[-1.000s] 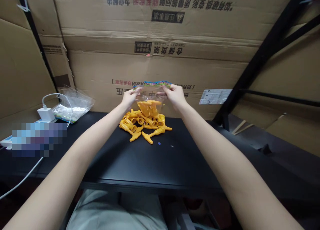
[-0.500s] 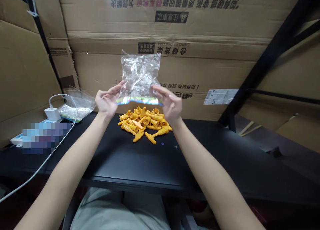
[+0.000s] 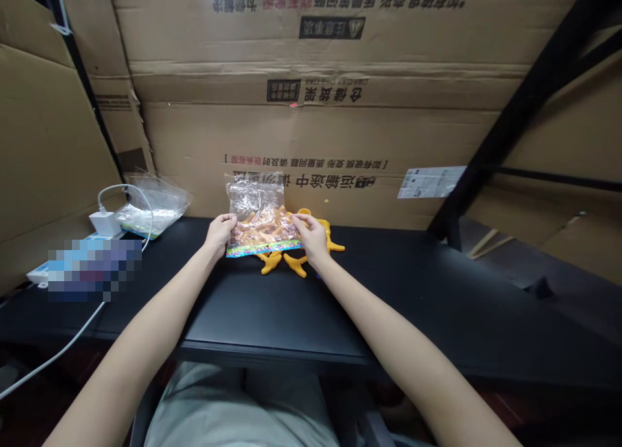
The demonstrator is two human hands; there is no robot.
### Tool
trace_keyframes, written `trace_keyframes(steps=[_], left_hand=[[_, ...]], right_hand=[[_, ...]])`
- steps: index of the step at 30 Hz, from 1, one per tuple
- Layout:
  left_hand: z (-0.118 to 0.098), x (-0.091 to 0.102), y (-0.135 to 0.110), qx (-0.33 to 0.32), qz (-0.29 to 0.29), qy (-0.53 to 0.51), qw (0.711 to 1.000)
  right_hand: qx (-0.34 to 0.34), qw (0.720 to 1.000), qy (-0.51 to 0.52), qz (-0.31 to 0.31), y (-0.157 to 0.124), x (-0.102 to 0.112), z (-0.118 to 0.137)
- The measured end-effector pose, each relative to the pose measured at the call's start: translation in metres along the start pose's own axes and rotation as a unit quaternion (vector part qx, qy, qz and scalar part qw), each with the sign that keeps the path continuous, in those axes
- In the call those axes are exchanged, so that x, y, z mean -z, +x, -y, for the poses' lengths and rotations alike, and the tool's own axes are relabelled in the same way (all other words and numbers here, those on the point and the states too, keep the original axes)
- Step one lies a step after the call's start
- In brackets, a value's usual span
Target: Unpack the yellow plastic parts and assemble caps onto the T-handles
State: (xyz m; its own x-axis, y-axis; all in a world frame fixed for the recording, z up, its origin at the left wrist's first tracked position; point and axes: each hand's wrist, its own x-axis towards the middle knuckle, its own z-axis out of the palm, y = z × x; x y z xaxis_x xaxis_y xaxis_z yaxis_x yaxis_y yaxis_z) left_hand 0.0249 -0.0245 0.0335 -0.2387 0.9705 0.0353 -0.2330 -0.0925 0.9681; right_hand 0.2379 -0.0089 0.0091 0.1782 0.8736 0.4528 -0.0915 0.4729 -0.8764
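Note:
A clear plastic bag (image 3: 256,197) with a colourful printed strip along its lower edge is stretched between my two hands. My left hand (image 3: 221,233) pinches its left side. On the right side, my right hand (image 3: 311,236) grips it with thumb and fingers. Behind and below the bag lies a heap of orange-yellow plastic pieces (image 3: 296,265), some shaped like a tail fin, some like hollow cups. Much of the heap shows only through the film, so I cannot tell whether any piece is inside the bag.
At the left stands a power strip (image 3: 41,273) with a white charger (image 3: 104,223) and cable. More clear bags (image 3: 155,207) lie behind it. A cardboard wall (image 3: 389,123) closes off the back of the black table (image 3: 272,317). A black metal post (image 3: 505,116) slants at the right.
Both hands have lowered the bag from in front of the cardboard down over the orange-yellow heap. My fingers, looser before, are now closed on its sides.

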Motion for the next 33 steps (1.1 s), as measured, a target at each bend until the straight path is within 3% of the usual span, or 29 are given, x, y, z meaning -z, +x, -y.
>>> trace_keyframes(steps=[3,6,8,18,27,33], left_hand=[[0.003,-0.003,-0.002,-0.025,0.048,0.015,0.998],[0.006,-0.005,-0.004,-0.04,0.1,0.04,0.993],[0.009,-0.005,-0.005,-0.052,0.109,0.058,0.991],[0.018,-0.003,-0.003,-0.169,0.024,0.114,0.979],[0.017,-0.006,-0.01,-0.127,0.06,0.114,0.984],[0.016,-0.005,-0.003,-0.079,0.057,0.046,0.994]], right_hand=[[-0.079,0.994,0.069,-0.026,0.005,0.0,0.001],[-0.162,0.981,0.109,0.022,0.004,0.0,0.005],[-0.18,0.977,0.113,0.031,0.003,0.0,0.008],[-0.104,0.986,0.111,-0.06,0.003,0.001,0.006],[-0.1,0.989,0.035,-0.101,0.002,-0.001,0.004],[-0.092,0.99,0.018,-0.108,0.001,0.002,0.006]])
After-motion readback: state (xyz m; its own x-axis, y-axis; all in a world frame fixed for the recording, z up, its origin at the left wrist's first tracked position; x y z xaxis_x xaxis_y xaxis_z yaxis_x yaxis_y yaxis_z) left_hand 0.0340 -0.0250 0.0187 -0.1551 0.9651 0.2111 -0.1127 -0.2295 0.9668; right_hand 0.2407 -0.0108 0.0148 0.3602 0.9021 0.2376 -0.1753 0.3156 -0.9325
